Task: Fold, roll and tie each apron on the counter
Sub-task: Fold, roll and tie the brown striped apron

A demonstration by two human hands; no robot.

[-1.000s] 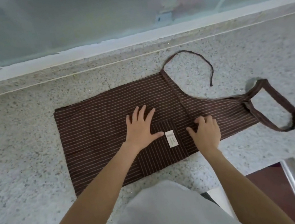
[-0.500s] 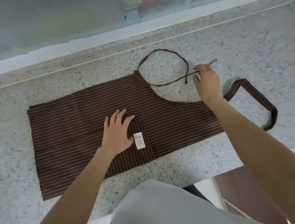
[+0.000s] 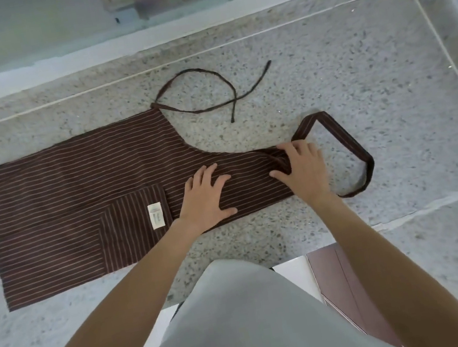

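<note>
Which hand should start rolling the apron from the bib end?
Probably the right hand: it rests on the narrow bib end of the apron, beside the neck loop. The left hand lies flat mid-apron, better placed to pin the cloth.

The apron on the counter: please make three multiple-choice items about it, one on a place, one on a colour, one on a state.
1. Where does the white label sit?
A. on the pocket
B. on the neck loop
C. on the counter

2. What colour is the apron?
A. plain blue
B. brown with thin pale stripes
C. green checked

3. How is the apron now?
A. rolled and tied
B. hanging up
C. lying flat, folded lengthwise

Answers: 1 A, the label is beside the pocket's edge. 2 B, stripes show along the cloth. 3 C, both hands, left and right, press it flat.
</note>
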